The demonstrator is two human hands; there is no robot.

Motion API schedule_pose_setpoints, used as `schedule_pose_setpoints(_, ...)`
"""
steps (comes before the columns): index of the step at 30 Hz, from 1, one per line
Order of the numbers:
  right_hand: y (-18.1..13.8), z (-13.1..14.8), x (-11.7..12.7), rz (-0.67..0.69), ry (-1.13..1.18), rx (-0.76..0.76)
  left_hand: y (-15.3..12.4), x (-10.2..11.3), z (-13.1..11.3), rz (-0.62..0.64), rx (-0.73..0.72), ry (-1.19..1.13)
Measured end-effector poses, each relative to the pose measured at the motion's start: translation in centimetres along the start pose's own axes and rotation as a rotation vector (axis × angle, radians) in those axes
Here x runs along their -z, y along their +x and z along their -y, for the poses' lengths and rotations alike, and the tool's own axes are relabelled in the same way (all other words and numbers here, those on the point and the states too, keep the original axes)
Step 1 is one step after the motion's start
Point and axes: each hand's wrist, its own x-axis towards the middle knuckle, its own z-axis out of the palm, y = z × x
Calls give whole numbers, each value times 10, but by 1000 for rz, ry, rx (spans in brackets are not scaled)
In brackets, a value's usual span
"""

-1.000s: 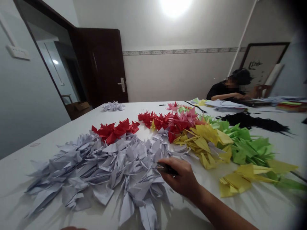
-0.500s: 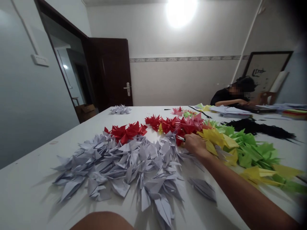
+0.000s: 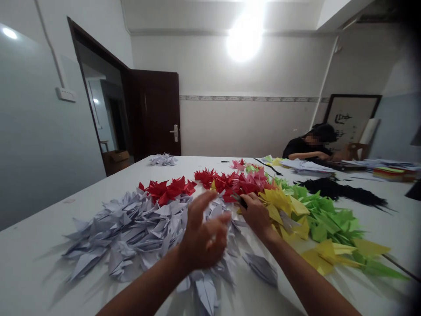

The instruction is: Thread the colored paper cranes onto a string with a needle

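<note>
My right hand (image 3: 258, 215) is closed around a small tool (image 3: 242, 201) with a black grip and a metal tip. The tip lies at the near edge of the red and pink folded paper cranes (image 3: 226, 181). My left hand (image 3: 206, 232), slightly blurred by motion, is raised over the pile of pale grey-white paper cranes (image 3: 138, 224) with its fingers apart and nothing visible in them. Yellow paper cranes (image 3: 286, 206) lie just right of my right hand, with green ones (image 3: 335, 215) beyond. One pale folded piece (image 3: 262, 268) lies apart between my forearms.
The white table (image 3: 39, 245) carries another small pale cluster (image 3: 163, 159) at its far left. A black stringy bundle (image 3: 342, 191) and paper stacks (image 3: 305, 166) lie to the right. Behind them a person in black (image 3: 296, 147) leans over the table. A dark door (image 3: 154, 114) stands open.
My left hand has come up into view over the pale pile. My right hand stays by the red cranes with the tool in it. The view has tilted up and shifted slightly.
</note>
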Motion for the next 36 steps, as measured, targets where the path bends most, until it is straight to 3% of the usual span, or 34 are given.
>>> schedule_pose_setpoints(3, -19, 9, 2, -338, 286, 256, 7, -10, 32, -31, 301, -179)
schedule_pose_setpoints(5, -31, 16, 1, -435, 430, 402, 4, -11, 48, 6, 557, -382)
schedule_pose_setpoints(8, -43, 23, 2, -458, 576, 461, -4, -10, 57, 152, 754, -611)
schedule_pose_setpoints(14, -48, 23, 10, -399, 650, 473, -8, -13, 47, 352, 957, -861)
schedule_pose_setpoints(22, -51, 19, 13, -493, 628, 488, 1, -11, 26, 395, 1159, -732)
schedule_pose_setpoints(27, -51, 24, 10, -475, 611, 502, -6, -13, 34, 340, 985, -676)
schedule_pose_setpoints(33, -55, 31, 8, -269, 757, 474, -23, -17, 57, 90, 363, -158)
schedule_pose_setpoints(36, -57, 33, 12, -182, 801, 425, -25, -16, 63, 64, 229, -59)
